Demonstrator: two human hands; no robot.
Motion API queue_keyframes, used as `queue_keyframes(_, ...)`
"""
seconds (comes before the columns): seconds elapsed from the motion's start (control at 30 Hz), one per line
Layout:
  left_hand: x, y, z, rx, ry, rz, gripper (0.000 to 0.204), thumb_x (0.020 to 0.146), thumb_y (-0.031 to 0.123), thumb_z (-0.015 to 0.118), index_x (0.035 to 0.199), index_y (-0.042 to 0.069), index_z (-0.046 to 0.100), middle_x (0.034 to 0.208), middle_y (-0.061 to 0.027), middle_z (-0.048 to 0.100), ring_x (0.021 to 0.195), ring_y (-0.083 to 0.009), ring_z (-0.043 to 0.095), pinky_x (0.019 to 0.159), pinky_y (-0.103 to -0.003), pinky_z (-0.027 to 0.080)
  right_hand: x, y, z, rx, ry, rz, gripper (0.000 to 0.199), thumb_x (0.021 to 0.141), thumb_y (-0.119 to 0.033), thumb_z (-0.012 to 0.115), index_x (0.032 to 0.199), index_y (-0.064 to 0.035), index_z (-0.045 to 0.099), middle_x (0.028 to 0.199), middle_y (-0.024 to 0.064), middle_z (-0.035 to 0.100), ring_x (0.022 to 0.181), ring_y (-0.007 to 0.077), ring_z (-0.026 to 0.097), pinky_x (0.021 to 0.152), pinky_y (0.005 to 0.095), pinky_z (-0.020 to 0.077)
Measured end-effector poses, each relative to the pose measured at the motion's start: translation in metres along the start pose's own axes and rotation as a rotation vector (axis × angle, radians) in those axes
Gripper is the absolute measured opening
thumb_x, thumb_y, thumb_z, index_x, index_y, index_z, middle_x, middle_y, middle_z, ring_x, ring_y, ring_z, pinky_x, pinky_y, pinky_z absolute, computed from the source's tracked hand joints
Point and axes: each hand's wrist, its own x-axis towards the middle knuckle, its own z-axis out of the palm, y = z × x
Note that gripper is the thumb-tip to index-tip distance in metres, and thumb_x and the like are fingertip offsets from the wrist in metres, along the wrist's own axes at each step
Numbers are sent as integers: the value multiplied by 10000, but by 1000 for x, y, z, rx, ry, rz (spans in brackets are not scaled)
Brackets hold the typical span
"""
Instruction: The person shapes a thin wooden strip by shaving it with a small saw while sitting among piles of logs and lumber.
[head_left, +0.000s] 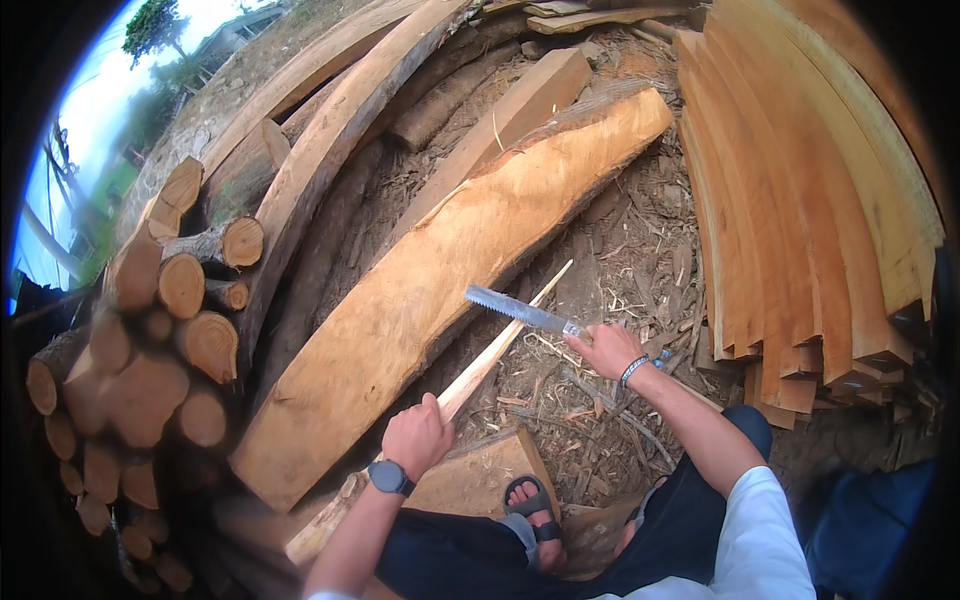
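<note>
My left hand point(417, 437) is closed round a long, pale wooden stick point(478, 376) that tapers to a thin point up and to the right. The stick's thicker, rougher end runs back under my left forearm. In my right hand point(608, 351) is a hand saw point(520, 309), gripped by its handle, which my fingers mostly hide. Its toothed blade points left and lies across the stick near the tapered end; whether the teeth touch the wood I cannot tell. Beyond them a broad, thick slab of wood point(440, 262) lies slanting across the ground.
Cut logs point(210, 345) are piled on the left, ends facing me. Long sawn boards point(790, 200) stand stacked on the right. Behind the slab lies a squared beam point(535, 95). Wood chips point(640, 250) litter the ground. My sandalled foot point(535, 505) rests beside a wood block point(470, 478).
</note>
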Motion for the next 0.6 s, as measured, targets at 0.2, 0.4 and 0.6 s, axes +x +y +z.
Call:
queue_keyframes(0.2,2,-1,3,65,90,11,258,834,200,569,866,-38,475,743,-279,640,708,-432,653,659,-501,534,14,19,-15,106,28,123,649,924,-636,481,910,-27,708,856,248,695,880,414,684,801,525,529)
queue_keyframes(0.4,3,-3,3,86,112,9,269,846,219,584,872,-28,478,762,-265,647,711,-414,664,645,-485,543,7,7,6,56,22,54,666,911,-651,485,912,-25,711,832,239,699,849,403,690,757,516,536)
queue_keyframes(0.6,-2,-6,1,77,78,-5,284,852,230,593,881,-28,478,790,-261,654,724,-407,669,647,-470,550,-5,-7,20,-5,56,-60,684,918,-654,472,886,-12,704,789,258,681,815,409,686,731,519,531)
